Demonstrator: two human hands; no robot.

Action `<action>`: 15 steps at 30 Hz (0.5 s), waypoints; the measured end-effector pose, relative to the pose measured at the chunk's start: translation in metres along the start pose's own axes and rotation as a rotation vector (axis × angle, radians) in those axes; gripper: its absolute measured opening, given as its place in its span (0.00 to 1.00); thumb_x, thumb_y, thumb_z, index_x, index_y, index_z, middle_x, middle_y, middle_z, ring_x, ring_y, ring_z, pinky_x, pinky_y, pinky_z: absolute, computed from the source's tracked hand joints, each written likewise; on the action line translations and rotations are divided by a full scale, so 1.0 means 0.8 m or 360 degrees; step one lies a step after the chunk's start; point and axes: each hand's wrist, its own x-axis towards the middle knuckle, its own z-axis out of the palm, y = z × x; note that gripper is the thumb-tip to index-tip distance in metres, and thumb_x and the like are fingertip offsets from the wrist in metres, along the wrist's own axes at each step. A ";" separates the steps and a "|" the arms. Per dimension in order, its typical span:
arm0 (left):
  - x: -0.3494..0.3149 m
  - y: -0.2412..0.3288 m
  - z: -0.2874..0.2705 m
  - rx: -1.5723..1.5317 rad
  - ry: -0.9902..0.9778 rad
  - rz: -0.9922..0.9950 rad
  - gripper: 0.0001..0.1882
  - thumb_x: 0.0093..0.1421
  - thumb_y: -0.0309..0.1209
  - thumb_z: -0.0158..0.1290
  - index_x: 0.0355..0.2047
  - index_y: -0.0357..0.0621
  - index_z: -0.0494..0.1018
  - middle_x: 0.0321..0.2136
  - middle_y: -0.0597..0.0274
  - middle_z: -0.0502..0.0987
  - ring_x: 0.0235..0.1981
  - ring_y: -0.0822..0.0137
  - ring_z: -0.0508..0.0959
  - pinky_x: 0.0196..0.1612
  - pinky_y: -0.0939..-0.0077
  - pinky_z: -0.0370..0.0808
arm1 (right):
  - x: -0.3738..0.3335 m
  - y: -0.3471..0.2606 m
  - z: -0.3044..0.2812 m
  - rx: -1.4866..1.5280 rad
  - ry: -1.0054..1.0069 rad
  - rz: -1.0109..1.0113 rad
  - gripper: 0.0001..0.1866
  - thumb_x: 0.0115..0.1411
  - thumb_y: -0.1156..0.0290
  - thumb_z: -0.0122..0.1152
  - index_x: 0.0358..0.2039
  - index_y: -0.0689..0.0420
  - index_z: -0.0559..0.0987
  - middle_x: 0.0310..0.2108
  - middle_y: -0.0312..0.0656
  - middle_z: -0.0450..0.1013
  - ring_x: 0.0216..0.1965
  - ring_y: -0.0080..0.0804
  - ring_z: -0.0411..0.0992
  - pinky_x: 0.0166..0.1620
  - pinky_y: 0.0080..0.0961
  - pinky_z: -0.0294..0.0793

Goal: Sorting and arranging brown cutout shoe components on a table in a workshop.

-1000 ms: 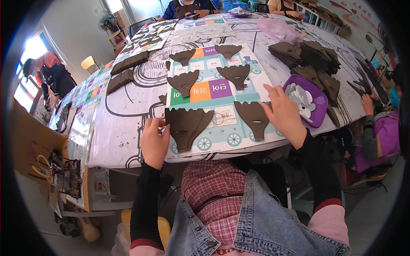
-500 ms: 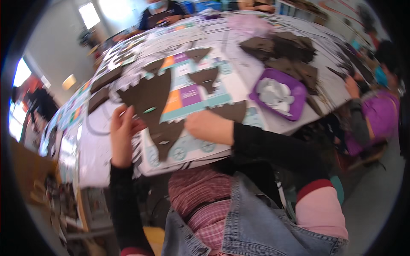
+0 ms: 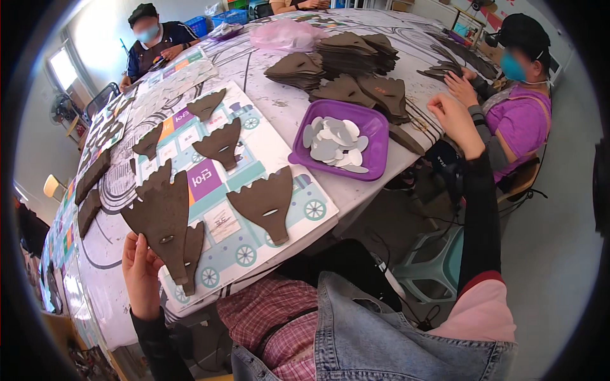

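Note:
My left hand [image 3: 141, 267], at the near left edge of the table, pinches a large dark brown, fan-shaped cutout [image 3: 159, 219] with a jagged top and a small slit. Partly under it lies a smaller brown cutout [image 3: 193, 251]. Another slitted cutout [image 3: 260, 203] lies on the printed board [image 3: 305, 213], and several more rest farther up. My right hand [image 3: 454, 120] is raised past the right table edge, near a stack of brown pieces [image 3: 384, 95]; its fingers are loosely bent, with nothing visible in them. A purple tray [image 3: 376, 152] holds grey and white ovals [image 3: 337, 140].
Thick stacks of brown cutouts [image 3: 349, 54] stand beyond the tray, near a pink plastic bag [image 3: 286, 36]. A person [image 3: 518, 117] in purple handles brown pieces at the right; another person [image 3: 159, 47] sits at the far left. A pale green stool [image 3: 432, 263] stands below the table edge.
My right hand has left the board and moved right, beyond the purple tray. My left hand now grips the large cutout near its narrow end. The whole view has turned to the right.

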 end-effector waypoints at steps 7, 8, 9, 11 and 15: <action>0.013 -0.005 0.022 0.0020 0.0151 -0.0003 0.10 0.64 0.32 0.47 0.44 0.46 0.66 0.33 0.72 0.75 0.26 0.84 0.74 0.26 0.91 0.69 | 0.034 0.079 0.021 0.0496 -0.0097 0.0400 0.10 0.59 0.67 0.55 0.34 0.61 0.77 0.26 0.40 0.73 0.27 0.26 0.71 0.30 0.21 0.68; 0.008 -0.006 0.017 0.0036 0.0198 -0.0005 0.10 0.64 0.32 0.47 0.44 0.46 0.66 0.33 0.72 0.75 0.26 0.84 0.74 0.26 0.91 0.69 | 0.043 0.045 0.014 0.0571 0.0136 0.0291 0.10 0.60 0.68 0.54 0.35 0.61 0.77 0.26 0.37 0.73 0.26 0.21 0.69 0.29 0.18 0.67; 0.004 -0.007 0.010 0.0089 0.0226 0.0020 0.12 0.63 0.31 0.48 0.46 0.45 0.66 0.34 0.71 0.74 0.27 0.83 0.73 0.27 0.90 0.70 | 0.048 0.014 0.005 0.0652 0.0366 0.0183 0.10 0.61 0.68 0.53 0.37 0.61 0.77 0.26 0.35 0.72 0.25 0.16 0.66 0.28 0.14 0.65; 0.002 -0.008 0.006 0.0198 0.0265 0.0025 0.18 0.61 0.31 0.51 0.51 0.42 0.64 0.35 0.70 0.70 0.31 0.80 0.73 0.31 0.86 0.71 | 0.041 -0.041 0.001 0.0822 0.0265 0.0084 0.09 0.62 0.70 0.51 0.38 0.61 0.77 0.28 0.34 0.72 0.24 0.15 0.64 0.28 0.13 0.63; 0.011 0.005 0.046 0.0190 0.0136 -0.0066 0.15 0.63 0.32 0.49 0.49 0.43 0.65 0.38 0.70 0.73 0.30 0.80 0.72 0.32 0.88 0.70 | 0.002 -0.181 0.020 0.0867 0.0055 -0.0301 0.11 0.56 0.75 0.57 0.40 0.55 0.77 0.36 0.35 0.71 0.27 0.18 0.66 0.29 0.15 0.65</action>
